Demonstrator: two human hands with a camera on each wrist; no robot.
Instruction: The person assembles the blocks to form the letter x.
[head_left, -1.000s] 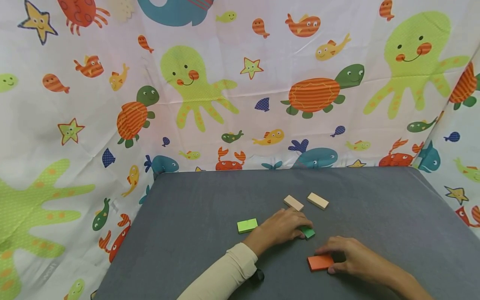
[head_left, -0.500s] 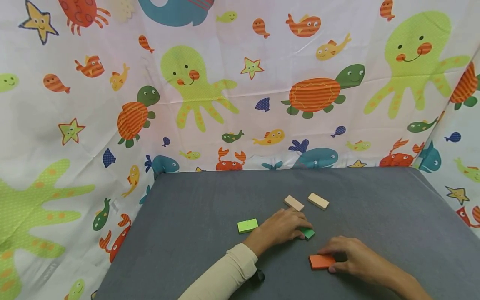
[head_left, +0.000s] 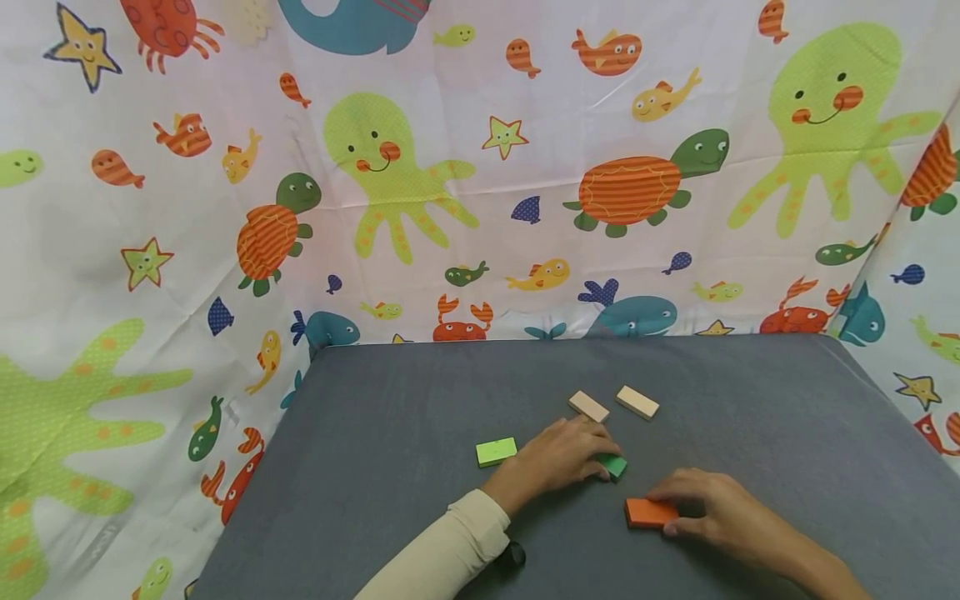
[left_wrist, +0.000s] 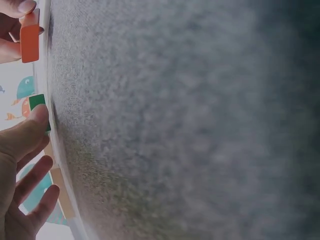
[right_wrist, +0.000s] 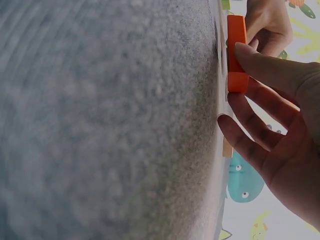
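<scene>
My left hand point(head_left: 564, 457) pinches a dark green block point(head_left: 613, 466) between thumb and fingers; most of the block is hidden under the hand in the head view. In the left wrist view the thumb lies across that green block's face. Nearer and to the right, my right hand point(head_left: 708, 506) holds an orange block point(head_left: 649, 512) by its right end. The right wrist view shows the thumb on one side of the orange block point(right_wrist: 237, 50) and fingers on the other. A natural wood block point(head_left: 588, 406) lies just beyond the left hand's knuckles.
Another wood block point(head_left: 637, 402) lies to the right of the first. Left of the left wrist sits a light green block point(head_left: 496, 452). The grey table point(head_left: 390, 400) ends at a curtain point(head_left: 450, 208) printed with sea animals.
The right hand has carried the orange block slightly right and away from the person. The left hand stays nearly in place with the dark green block, shifting only slightly left.
</scene>
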